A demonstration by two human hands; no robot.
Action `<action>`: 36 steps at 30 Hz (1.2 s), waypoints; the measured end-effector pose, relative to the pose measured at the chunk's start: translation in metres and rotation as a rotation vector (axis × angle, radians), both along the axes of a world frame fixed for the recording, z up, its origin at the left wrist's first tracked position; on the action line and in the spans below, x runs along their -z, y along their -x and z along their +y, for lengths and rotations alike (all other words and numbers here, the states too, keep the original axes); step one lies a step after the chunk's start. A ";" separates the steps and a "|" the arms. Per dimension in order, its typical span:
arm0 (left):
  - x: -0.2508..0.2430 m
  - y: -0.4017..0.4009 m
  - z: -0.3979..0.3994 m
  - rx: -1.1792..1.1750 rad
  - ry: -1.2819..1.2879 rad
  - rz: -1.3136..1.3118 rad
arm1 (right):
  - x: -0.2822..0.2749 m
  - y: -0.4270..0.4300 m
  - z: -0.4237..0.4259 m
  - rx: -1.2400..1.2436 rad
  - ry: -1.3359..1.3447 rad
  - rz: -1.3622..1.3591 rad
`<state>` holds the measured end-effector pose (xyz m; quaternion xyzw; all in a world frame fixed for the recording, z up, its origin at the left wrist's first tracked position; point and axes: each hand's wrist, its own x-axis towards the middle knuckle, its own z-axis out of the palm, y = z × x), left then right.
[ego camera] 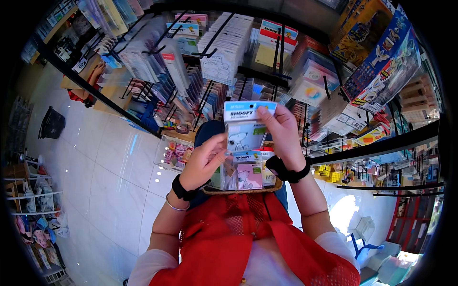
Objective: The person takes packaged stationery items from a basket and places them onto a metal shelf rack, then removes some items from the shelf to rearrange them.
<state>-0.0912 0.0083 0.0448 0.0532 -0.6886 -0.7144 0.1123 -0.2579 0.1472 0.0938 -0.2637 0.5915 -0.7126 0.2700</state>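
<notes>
My right hand [281, 130] grips the top right corner of a clear packet of Snoopy sticky notes [243, 137] with a white and blue header card. The packet is upright in front of my chest. My left hand [205, 161] is at its lower left edge, fingers apart; whether the fingertips touch it, I cannot tell. Just below, a woven basket [247, 192] rests at my lap, holding more packets, among them a pink Snoopy packet [249, 176]. Ahead, white Snoopy packets [220, 66] hang from black display hooks [207, 54].
Black rack bars [96, 93] cross on both sides. Boxed toys [384, 62] stand at the upper right. A clear bin of wrapped items [175, 152] is left of my knees. A black basket [52, 122] sits on the tiled floor. Another person's arm [93, 77] shows at the upper left.
</notes>
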 end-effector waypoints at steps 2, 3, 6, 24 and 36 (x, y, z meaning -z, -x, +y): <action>-0.005 -0.003 -0.003 -0.035 -0.024 -0.034 | -0.009 0.008 -0.005 0.126 0.101 0.029; -0.005 -0.004 -0.004 -0.032 -0.025 -0.034 | -0.021 0.009 -0.006 0.215 0.083 0.051; 0.001 -0.006 -0.008 -0.045 -0.008 0.003 | -0.022 0.026 -0.012 0.240 0.159 0.115; 0.047 -0.068 -0.003 0.067 0.886 -0.412 | -0.013 0.051 -0.024 0.522 0.153 0.362; 0.066 -0.066 0.003 -0.008 0.856 -0.373 | -0.013 0.047 -0.023 0.590 0.009 0.528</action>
